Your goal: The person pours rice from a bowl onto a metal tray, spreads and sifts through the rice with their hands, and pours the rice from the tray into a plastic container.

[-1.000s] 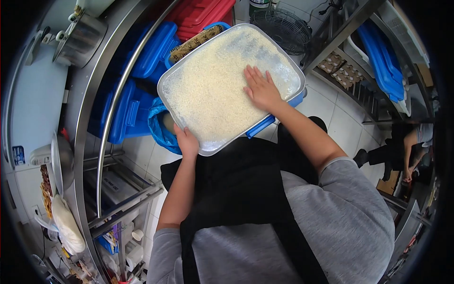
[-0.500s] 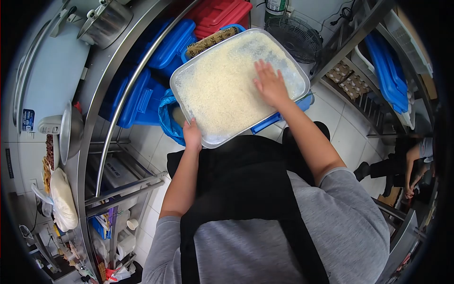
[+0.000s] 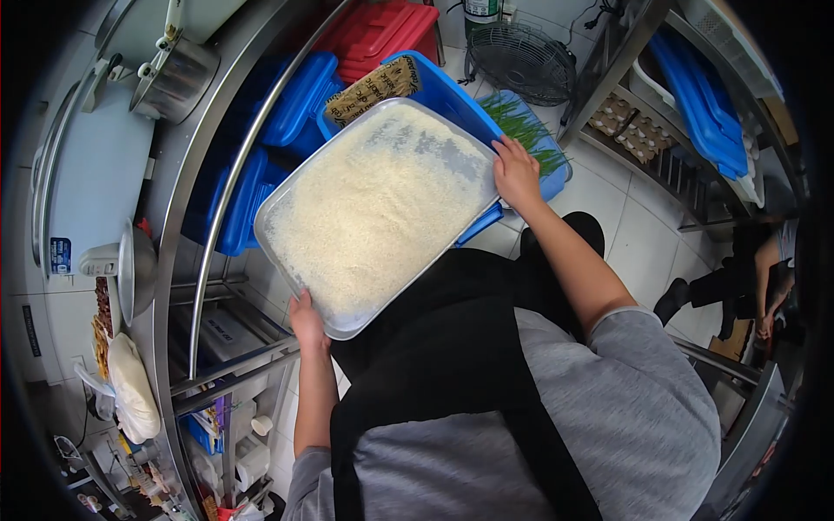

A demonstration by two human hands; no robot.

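A rectangular metal tray (image 3: 349,325) is held in front of my body, its left end lower in view. Pale, fine granular stuff (image 3: 365,217) that looks like crumbs covers most of it, with bare metal showing near the upper right. My left hand (image 3: 308,319) grips the lower left edge, thumb on top. At the right edge, my right hand (image 3: 519,176) is closed around the rim. Behind and partly under the tray stands an open blue bin (image 3: 459,94) with printed brown paper (image 3: 373,95) in it.
Green leaves (image 3: 519,130) lie in a blue container right of the bin. Beyond are a black fan (image 3: 521,61) and a red bin (image 3: 382,39). A steel table with a pot (image 3: 178,80) runs along the left. Shelves with egg trays (image 3: 630,126) and another person (image 3: 764,286) are right.
My right hand has left the crumbs and taken the tray's right edge. The tray has moved left and toward me and turned, uncovering more of the blue bin and the leaves.
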